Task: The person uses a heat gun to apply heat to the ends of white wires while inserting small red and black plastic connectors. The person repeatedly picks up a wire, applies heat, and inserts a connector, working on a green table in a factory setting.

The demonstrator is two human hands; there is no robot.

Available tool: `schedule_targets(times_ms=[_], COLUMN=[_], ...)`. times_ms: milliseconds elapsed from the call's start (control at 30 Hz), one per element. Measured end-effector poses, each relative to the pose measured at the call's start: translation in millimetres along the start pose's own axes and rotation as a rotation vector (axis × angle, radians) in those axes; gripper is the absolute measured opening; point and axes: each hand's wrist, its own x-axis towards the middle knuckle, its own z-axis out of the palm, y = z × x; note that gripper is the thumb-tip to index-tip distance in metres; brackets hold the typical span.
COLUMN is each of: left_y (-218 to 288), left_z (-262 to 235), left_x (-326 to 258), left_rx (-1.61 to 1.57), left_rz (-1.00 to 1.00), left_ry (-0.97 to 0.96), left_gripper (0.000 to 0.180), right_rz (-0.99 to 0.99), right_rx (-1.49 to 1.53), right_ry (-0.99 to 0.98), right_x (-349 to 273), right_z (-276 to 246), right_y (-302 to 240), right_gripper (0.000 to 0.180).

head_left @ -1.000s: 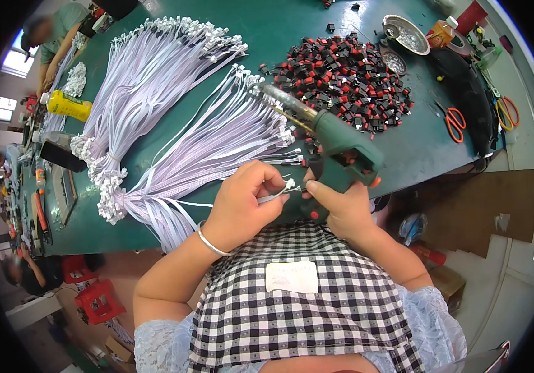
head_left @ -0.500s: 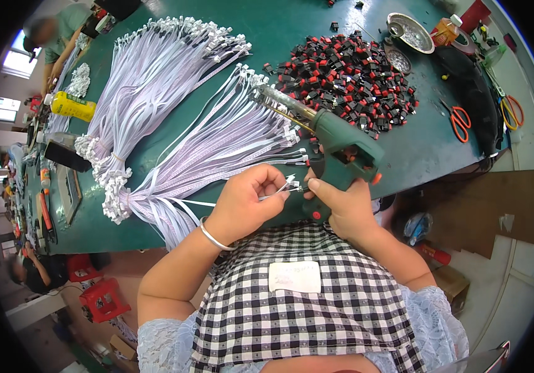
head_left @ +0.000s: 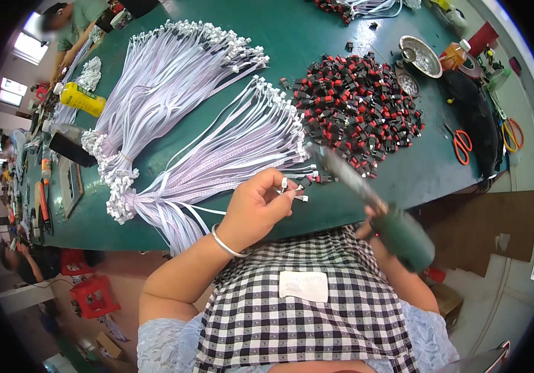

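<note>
My left hand (head_left: 259,202) is closed in a pinch on the end of a white flat cable (head_left: 284,184). Small white and dark parts stick out past its fingertips, too small to make out fully. My right hand (head_left: 366,229) is closed around a green soldering gun (head_left: 407,239), which is smeared by motion and hides most of the hand. The gun's metal barrel (head_left: 348,174) points up and left, over the table, apart from the left hand. Beyond the left hand fans out a bundle of white flat cables (head_left: 229,149) with small end connectors.
A second cable bundle (head_left: 173,93) lies behind the first. Small black-and-red rocker switches (head_left: 360,112) form a heap at the right. Around it are a metal bowl (head_left: 421,55), orange-handled scissors (head_left: 461,146) and a black bag-like thing (head_left: 475,118). A yellow bottle (head_left: 80,99) and a dark phone (head_left: 71,149) lie left.
My right hand has drawn the soldering gun right and toward me, away from the left hand. The left hand still pinches the cable end, and the view has shifted slightly.
</note>
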Motion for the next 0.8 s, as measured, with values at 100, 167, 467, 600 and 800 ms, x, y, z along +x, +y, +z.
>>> schedule_targets(times_ms=[100,167,467,600,800], left_y=[-5.1,-5.0,-1.3,-0.7,-3.2], left_z=[-0.5,-0.9,-0.9,0.3,0.5], left_x=[4.1,4.4,3.6,2.9,3.4], left_rx=[-0.065,-0.060,-0.048,-0.035,-0.043], left_rz=[0.046,0.037,0.032,0.024,0.045], left_ry=[0.045,0.059,0.079,0.078,0.052], left_gripper=[0.005,0.004,0.004,0.005,0.005], right_rz=[-0.125,-0.170,-0.140,-0.107,-0.222], right_rx=[0.239,0.173,-0.147,-0.143,-0.119], right_ry=[-0.053,-0.158,-0.230,-0.251,-0.278], right_x=[-16.7,-19.6,-17.3,-18.6,-18.5], right_z=[-10.8,-19.1,-20.6,-19.9,-23.2], right_y=[7.3,-2.8,-13.2,-8.0,-1.2], right_gripper=[0.029,0.030,0.023,0.028,0.033])
